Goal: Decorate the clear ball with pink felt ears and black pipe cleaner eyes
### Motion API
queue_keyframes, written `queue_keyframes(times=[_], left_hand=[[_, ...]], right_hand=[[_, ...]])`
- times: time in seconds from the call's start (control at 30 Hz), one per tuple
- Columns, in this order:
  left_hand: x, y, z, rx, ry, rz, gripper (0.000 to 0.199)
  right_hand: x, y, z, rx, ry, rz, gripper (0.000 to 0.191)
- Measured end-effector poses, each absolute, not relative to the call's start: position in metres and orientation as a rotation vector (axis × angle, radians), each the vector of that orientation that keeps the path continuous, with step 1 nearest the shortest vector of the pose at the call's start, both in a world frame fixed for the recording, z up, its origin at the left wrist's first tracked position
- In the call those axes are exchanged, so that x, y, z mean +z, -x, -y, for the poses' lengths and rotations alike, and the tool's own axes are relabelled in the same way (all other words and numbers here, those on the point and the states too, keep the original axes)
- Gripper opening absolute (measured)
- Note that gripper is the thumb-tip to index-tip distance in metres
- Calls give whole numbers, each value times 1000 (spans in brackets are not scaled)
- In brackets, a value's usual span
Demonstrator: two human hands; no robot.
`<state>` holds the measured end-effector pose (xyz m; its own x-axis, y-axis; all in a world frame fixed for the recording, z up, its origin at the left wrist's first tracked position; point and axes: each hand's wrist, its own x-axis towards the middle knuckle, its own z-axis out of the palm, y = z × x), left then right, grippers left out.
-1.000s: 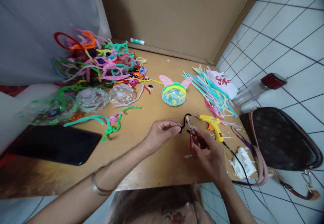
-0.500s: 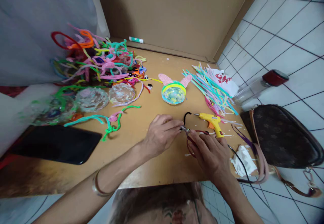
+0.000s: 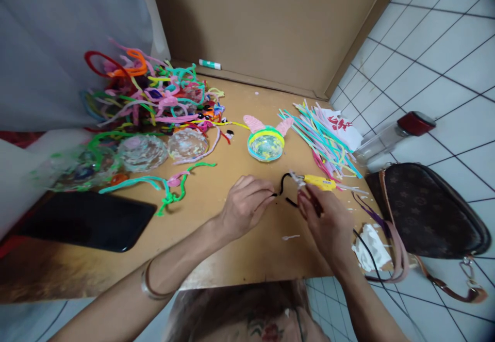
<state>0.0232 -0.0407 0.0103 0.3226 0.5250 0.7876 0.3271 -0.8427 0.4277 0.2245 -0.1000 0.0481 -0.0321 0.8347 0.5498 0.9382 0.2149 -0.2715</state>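
Between the fingertips of my left hand [image 3: 247,205] is a short black piece of pipe cleaner [image 3: 275,195]. My right hand [image 3: 323,215] is closed around the scissors [image 3: 297,178], whose blades point up and left, blurred, near the tip of the yellow glue gun [image 3: 320,182]. A curved black pipe cleaner [image 3: 282,182] lies on the table between my hands, and another black bit shows beside my right fingers. Beyond them sits a round bowl-like piece [image 3: 266,145] with a yellow and green rim and two pink ears.
Tangled colourful pipe cleaners [image 3: 154,89] and clear domes [image 3: 187,145] fill the left. A black phone [image 3: 88,221] lies near them. Straight pipe cleaners [image 3: 325,135], a bottle [image 3: 386,141], tissue [image 3: 371,246] and a brown bag [image 3: 425,213] are at the right.
My right hand has lifted the scissors away from my left fingertips, turning their blades up toward the glue gun's nozzle. My left hand has barely moved.
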Motion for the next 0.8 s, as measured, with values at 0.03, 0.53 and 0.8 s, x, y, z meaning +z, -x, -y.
queue_keyframes(times=[0.03,0.53,0.8], left_hand=[[9,-23,41,1517,-2383,-786,9],[5,-25,45,1123,-2380,-923,18],[6,-25,45,1083,-2468,-898,23]], right_hand=[[50,-227,96,-242,1673,1834,26],[63,-251,-4,-115,2329,1842,29],[48,-245,-28,-78,2404,1848,29]])
